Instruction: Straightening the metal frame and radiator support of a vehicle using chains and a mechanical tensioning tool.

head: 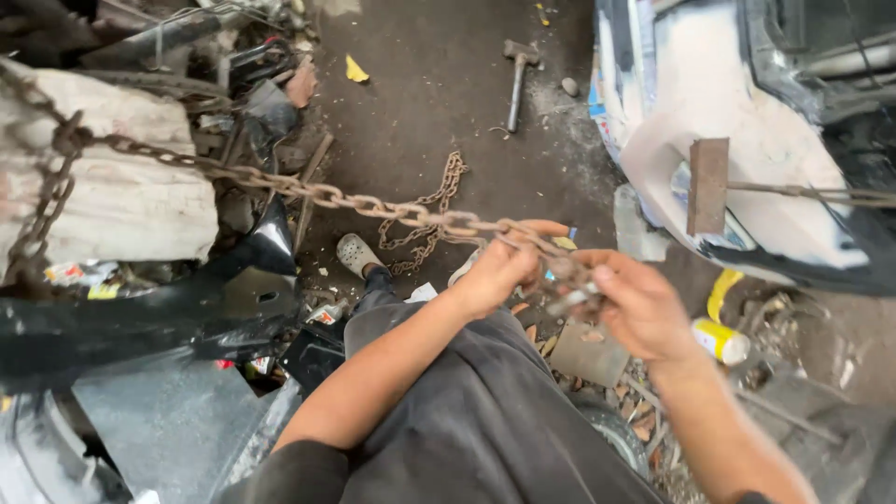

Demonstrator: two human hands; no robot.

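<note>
Both hands are working at the end of a rusty chain [327,196] near the middle of the view. The left hand [499,271] is curling closed around the links, and the right hand [635,303] is pinching a small metal piece [571,301] at the chain's end between thumb and fingers. From the hands the chain is running taut toward ten o'clock, where it is looping around a pale, battered block [112,177]. A second slack length of chain [431,210] is lying on the dirt floor [420,84] at twelve o'clock from the hands.

A hammer [516,79] is lying farther up at twelve o'clock, with a yellow scrap [356,69] to its left. At two o'clock a white and dark vehicle panel [747,140] is crowding the right side, with a rusty flat plate on a rod [707,185] jutting across it. At four o'clock a yellow can with a white cap [721,341] is lying among the scrap. A grey shoe [357,254] is showing at nine o'clock, beside black sheet-metal pieces [140,317] and small red-and-yellow wrappers [84,275], too small to make out.
</note>
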